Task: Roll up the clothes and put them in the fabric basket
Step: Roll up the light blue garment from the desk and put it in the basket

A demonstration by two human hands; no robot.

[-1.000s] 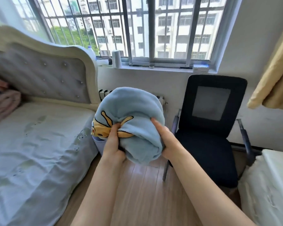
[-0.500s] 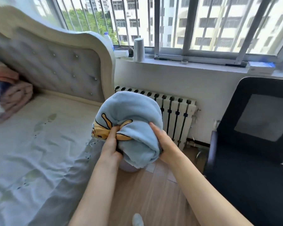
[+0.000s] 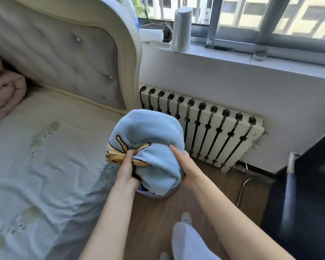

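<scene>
A rolled light-blue garment (image 3: 148,134) with a yellow cartoon print is held between both hands, low over the floor beside the bed. My left hand (image 3: 127,170) pinches its near left side at the print. My right hand (image 3: 186,165) presses against its right side. Under the roll only a sliver of the pale lilac fabric basket (image 3: 158,195) shows on the wooden floor; the roll hides the rest, and I cannot tell whether they touch.
The bed (image 3: 45,166) with a padded headboard (image 3: 73,59) fills the left. A white radiator (image 3: 204,132) stands under the window sill behind the basket. A black chair (image 3: 308,194) is at the right. Folded pink bedding (image 3: 4,92) lies at the far left.
The roll has come down and towards the radiator, closer to the basket on the floor. The view has tilted down and left, so the chair has slid to the right edge.
</scene>
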